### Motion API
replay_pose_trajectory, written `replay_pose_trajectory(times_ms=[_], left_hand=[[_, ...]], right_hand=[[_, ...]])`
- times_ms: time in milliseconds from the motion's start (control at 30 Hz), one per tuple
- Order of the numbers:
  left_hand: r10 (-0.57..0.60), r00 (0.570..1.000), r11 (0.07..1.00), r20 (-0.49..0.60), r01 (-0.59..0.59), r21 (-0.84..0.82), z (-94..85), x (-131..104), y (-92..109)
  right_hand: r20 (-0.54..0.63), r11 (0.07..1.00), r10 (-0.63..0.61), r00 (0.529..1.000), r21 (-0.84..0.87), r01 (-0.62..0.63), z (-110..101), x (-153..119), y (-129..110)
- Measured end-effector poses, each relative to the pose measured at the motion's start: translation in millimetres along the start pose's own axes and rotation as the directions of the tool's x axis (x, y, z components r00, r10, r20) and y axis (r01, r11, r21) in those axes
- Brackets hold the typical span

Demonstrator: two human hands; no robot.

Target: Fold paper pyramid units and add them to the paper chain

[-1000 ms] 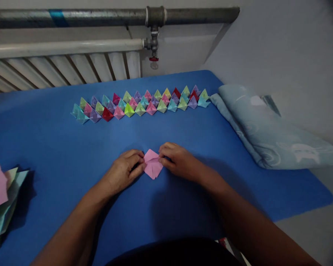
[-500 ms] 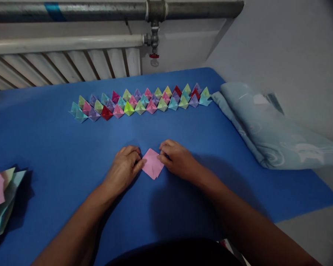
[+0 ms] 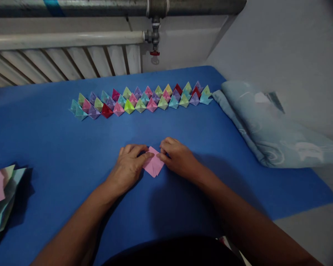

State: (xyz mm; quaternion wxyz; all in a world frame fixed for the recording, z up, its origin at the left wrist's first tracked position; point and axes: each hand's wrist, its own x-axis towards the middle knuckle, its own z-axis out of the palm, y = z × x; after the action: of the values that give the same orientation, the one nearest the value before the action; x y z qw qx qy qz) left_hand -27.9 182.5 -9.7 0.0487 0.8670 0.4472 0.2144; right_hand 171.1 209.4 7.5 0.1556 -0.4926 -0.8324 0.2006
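A small pink folded paper [image 3: 154,166] lies on the blue surface between my hands, its outline a diamond with slits showing at the near corner. My left hand [image 3: 130,162] reaches over its left side, with the thumb and fingers closed at the paper's left and upper edge. At the right corner, my right hand [image 3: 175,155] pinches the paper between thumb and curled fingers. Beyond my hands stand rows of small folded paper boats [image 3: 140,106] in many colours, set close against one another.
A stack of coloured paper sheets [image 3: 9,195] lies at the left edge. On the right a folded grey-green cloth [image 3: 266,129] rests against the wall. A white radiator [image 3: 72,61] and a metal pipe [image 3: 100,8] with a red-handled valve [image 3: 154,53] run behind the blue surface.
My left hand has slid a little to the right, its thumb and fingers now farther over the pink paper. My right hand stays at the right corner.
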Motion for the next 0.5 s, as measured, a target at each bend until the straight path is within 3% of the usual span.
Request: replay_pose_trajectory(times_ms=[133, 500], left_hand=[[0.096, 0.995, 0.995, 0.009, -0.096, 0.009, 0.4, -1.4, -1.1], [0.126, 0.988, 0.991, 0.087, -0.120, -0.065, -11.6, -5.2, -15.0]], right_hand=[[-0.008, 0.998, 0.008, 1.000, -0.068, -0.009, -2.4, -3.1, 0.9], [0.097, 0.996, 0.079, 0.992, -0.057, -0.073, -18.6, -4.9, 15.1]])
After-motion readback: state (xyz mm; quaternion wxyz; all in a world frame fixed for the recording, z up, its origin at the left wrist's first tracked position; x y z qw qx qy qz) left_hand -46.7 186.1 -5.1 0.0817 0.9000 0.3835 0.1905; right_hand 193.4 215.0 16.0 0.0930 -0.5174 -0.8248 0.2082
